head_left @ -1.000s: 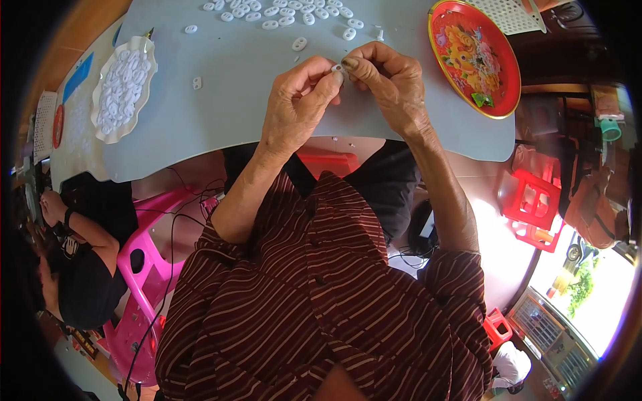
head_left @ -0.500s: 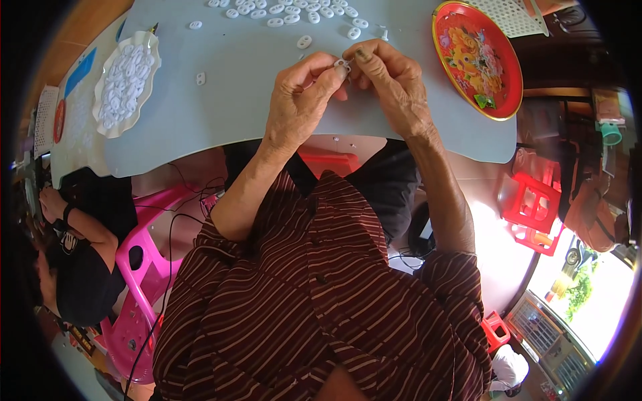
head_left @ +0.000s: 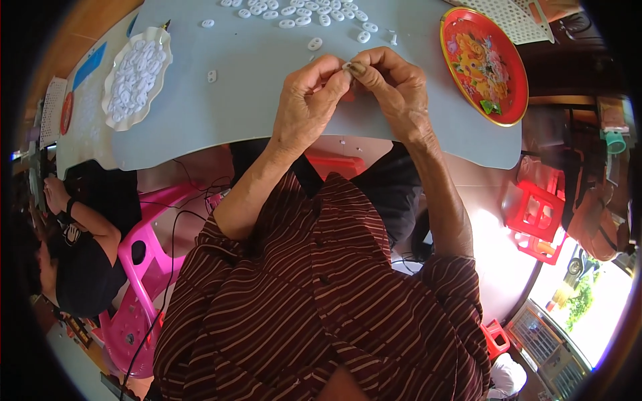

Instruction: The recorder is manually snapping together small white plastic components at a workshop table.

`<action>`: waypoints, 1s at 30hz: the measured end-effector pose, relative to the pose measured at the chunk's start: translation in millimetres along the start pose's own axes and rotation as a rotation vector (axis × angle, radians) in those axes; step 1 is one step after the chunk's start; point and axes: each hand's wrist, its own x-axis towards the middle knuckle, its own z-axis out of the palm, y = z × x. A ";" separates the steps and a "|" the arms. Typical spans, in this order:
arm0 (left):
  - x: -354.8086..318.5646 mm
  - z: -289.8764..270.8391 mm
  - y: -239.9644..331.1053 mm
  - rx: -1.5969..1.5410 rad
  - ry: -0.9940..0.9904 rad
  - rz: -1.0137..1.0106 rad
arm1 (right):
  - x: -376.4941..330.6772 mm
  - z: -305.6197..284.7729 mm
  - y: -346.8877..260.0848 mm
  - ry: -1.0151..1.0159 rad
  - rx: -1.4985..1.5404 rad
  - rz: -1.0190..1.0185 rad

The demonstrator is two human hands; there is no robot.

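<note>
Over the near part of the grey table (head_left: 247, 113), my left hand (head_left: 311, 93) and my right hand (head_left: 396, 87) meet at the fingertips. Between them is a small white plastic piece (head_left: 347, 66), pinched by thumb and fingers of both hands and mostly covered. Its shape resembles the oval two-holed pieces lying about. One such loose oval piece (head_left: 315, 44) lies just beyond my left hand, and a small white peg-like part (head_left: 393, 38) stands beyond my right. Farther off, several white oval pieces (head_left: 303, 21) are spread across the table.
A scalloped white dish (head_left: 165, 61) heaped with white pieces stands at the left. At the right lies a red floral tray (head_left: 523, 80) with small bits and a green wrapper. A white perforated basket (head_left: 508, 20) is behind it. A person (head_left: 87, 254) sits at the left by a pink chair (head_left: 144, 260).
My fingertips have drawn closer together around the white piece, which is now more covered. The whole view has shifted slightly, so the table's things appear lower and farther right.
</note>
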 end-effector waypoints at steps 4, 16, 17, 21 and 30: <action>12.9 -21.0 -2.2 0.474 0.093 0.344 | 1.4 3.1 0.7 0.048 0.006 -0.005; 63.1 -45.3 -1.4 1.096 -0.215 0.325 | 0.9 -2.6 2.8 0.031 -0.017 0.035; 62.7 -44.4 0.7 1.065 -0.233 0.318 | 0.9 -3.2 3.0 0.034 -0.016 0.035; 53.1 -38.2 8.5 0.943 -0.203 0.156 | 0.2 -5.0 3.7 0.023 0.012 0.035; 32.5 -19.8 3.8 0.056 -0.088 -0.019 | -0.8 -2.2 5.1 0.024 0.053 0.013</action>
